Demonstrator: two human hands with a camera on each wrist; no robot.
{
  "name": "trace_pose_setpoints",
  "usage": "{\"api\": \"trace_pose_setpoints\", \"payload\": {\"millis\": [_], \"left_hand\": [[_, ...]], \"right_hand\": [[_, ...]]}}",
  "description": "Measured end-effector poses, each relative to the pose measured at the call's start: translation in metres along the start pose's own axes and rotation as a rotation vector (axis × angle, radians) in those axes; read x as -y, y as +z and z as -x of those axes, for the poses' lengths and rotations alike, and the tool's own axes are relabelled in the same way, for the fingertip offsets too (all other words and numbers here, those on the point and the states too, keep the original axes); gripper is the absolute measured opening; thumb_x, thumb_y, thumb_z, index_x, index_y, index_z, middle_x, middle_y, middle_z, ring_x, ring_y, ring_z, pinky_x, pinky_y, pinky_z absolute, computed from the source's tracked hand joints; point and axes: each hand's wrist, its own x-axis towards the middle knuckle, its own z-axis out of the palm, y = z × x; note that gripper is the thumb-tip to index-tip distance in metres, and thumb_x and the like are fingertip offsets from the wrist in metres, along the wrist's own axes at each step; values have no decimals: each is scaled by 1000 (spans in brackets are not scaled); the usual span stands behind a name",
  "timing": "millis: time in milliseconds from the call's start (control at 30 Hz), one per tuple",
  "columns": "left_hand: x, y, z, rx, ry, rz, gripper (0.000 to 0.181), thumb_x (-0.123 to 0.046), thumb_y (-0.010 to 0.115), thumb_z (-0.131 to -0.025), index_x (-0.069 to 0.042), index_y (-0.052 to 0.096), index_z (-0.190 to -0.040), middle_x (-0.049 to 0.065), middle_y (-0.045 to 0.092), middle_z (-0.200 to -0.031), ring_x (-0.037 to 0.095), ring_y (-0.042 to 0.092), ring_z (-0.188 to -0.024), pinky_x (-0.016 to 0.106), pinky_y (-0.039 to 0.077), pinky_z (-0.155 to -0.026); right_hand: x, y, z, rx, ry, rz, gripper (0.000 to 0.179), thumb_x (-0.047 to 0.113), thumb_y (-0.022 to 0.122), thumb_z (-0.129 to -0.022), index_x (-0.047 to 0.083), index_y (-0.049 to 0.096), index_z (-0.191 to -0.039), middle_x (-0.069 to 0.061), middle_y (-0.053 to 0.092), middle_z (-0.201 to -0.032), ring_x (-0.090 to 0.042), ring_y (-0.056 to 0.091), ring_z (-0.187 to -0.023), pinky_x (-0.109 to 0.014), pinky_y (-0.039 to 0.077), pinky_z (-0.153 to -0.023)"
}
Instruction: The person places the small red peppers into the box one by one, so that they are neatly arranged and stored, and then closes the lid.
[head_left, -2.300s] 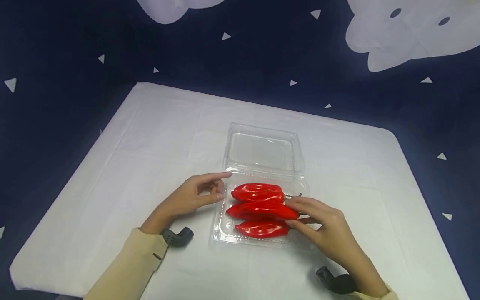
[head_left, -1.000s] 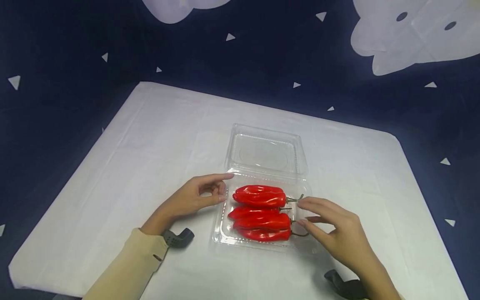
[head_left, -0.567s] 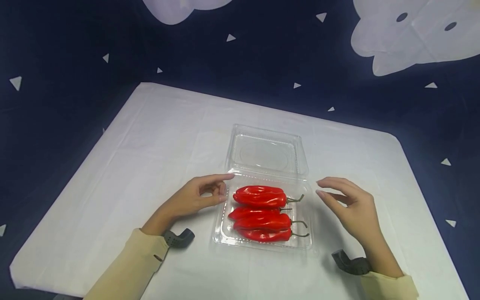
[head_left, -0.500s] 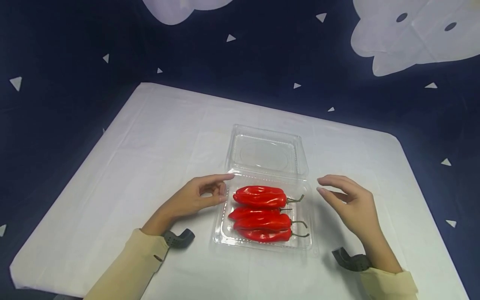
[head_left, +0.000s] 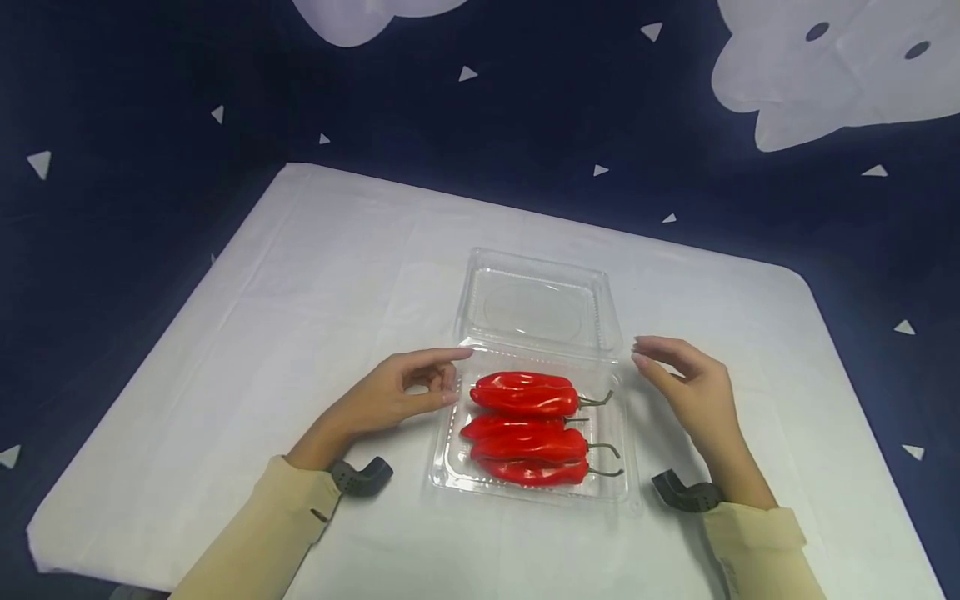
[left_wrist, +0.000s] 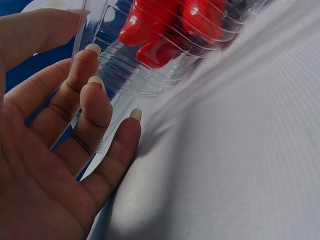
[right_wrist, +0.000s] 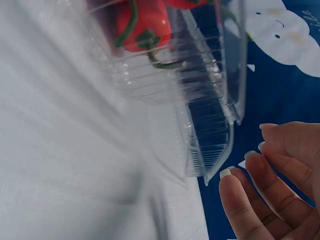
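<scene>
Several red peppers [head_left: 528, 446] with green stems lie side by side in the base of a clear plastic clamshell box [head_left: 448, 475], stems toward the right. The box's lid [head_left: 534, 307] is folded back flat on the far side. My left hand [head_left: 401, 387] rests at the box's left side, index finger stretched along the hinge corner and thumb at the edge; in the left wrist view its fingertips [left_wrist: 95, 97] are right at the clear wall. My right hand [head_left: 693, 387] hovers off the box's right side near the hinge, fingers loosely bent with nothing between them.
The box stands on a table covered with a white cloth [head_left: 337, 275]. Behind it hangs a dark blue backdrop [head_left: 525, 108] with white triangles and cloud shapes. A dark wrist mount [head_left: 362, 477] is strapped to each forearm.
My right hand has let go of a red pepper among the others, drawn off to the right, then moved forward beside the hinge. My left hand has stayed at the box's left side.
</scene>
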Motion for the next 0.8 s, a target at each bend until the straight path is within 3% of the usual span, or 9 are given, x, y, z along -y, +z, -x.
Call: {"api": "trace_pose_setpoints", "payload": {"millis": [233, 433, 633, 800], "left_hand": [[-1, 0, 0, -3, -11, -2, 57, -14, 75, -93, -15, 56, -147, -1, 64, -101, 19, 61, -99, 34, 54, -96], [-2, 0, 1, -5, -28, -8, 57, -17, 75, -94, -15, 56, -148, -1, 64, -102, 18, 61, -99, 35, 54, -94], [-3, 0, 1, 1, -35, -3, 58, -16, 75, -93, -15, 56, -148, -1, 64, -102, 18, 61, -98, 36, 55, -93], [-3, -1, 1, 4, -29, 1, 57, -15, 75, -93, -13, 56, -147, -1, 64, -101, 18, 61, -96, 35, 54, -93]], "right_hand": [[-6, 3, -5, -4, 41, 8, 35, 25, 76, -94, 7, 72, -125, -5, 72, -119, -4, 66, -109, -13, 50, -90], [-9, 6, -12, 12, 92, -73, 46, 26, 73, -97, 0, 65, -133, -3, 75, -107, -8, 71, -94, -20, 57, -83], [-12, 8, -20, 90, 201, -169, 53, 31, 69, -100, -5, 60, -137, 6, 74, -105, -9, 73, -92, -23, 58, -81], [-15, 13, -26, 162, 257, -144, 57, 40, 65, -101, -1, 59, -139, 8, 72, -107, -7, 71, -94, -23, 58, -81]]}}
